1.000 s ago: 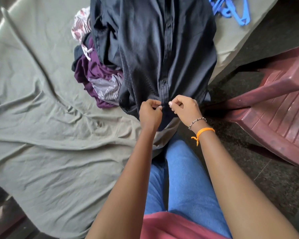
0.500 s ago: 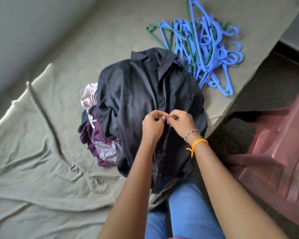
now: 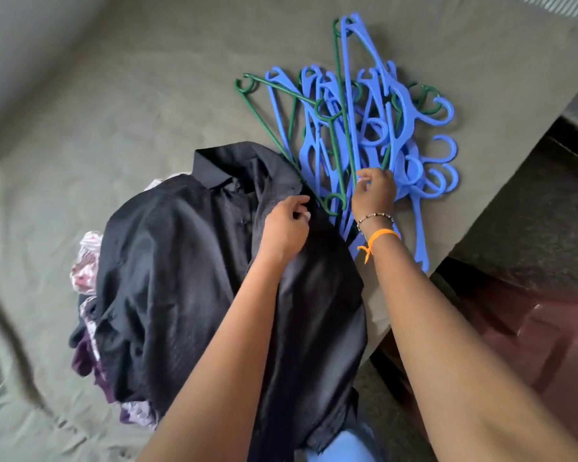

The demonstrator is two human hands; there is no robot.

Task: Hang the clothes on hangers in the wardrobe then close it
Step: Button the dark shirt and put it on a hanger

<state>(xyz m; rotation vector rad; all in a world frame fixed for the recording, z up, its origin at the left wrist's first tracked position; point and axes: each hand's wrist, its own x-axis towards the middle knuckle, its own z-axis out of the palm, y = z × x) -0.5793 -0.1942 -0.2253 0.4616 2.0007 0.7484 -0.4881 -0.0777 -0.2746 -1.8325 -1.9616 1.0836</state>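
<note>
Obs: black shirt (image 3: 187, 278) lies collar-up on the olive bedsheet (image 3: 114, 111), draped over a heap of other clothes (image 3: 87, 265). My left hand (image 3: 286, 228) rests on the shirt front just below the collar, fingers loosely curled; whether they pinch cloth, I cannot tell. My right hand (image 3: 374, 193) is in the hanger pile (image 3: 364, 128) beside the shirt, fingers curled down among the blue and green bars; a firm grip on one is not confirmed.

Method: the hangers are tangled, hooks through frames. Judgement: single out one bar, lift it slowly and shake it clear so its neighbours stay behind. Keep the left hand pinning the shirt.

Markings: no brand, label or writing legible anywhere. Wardrobe out of view.
</note>
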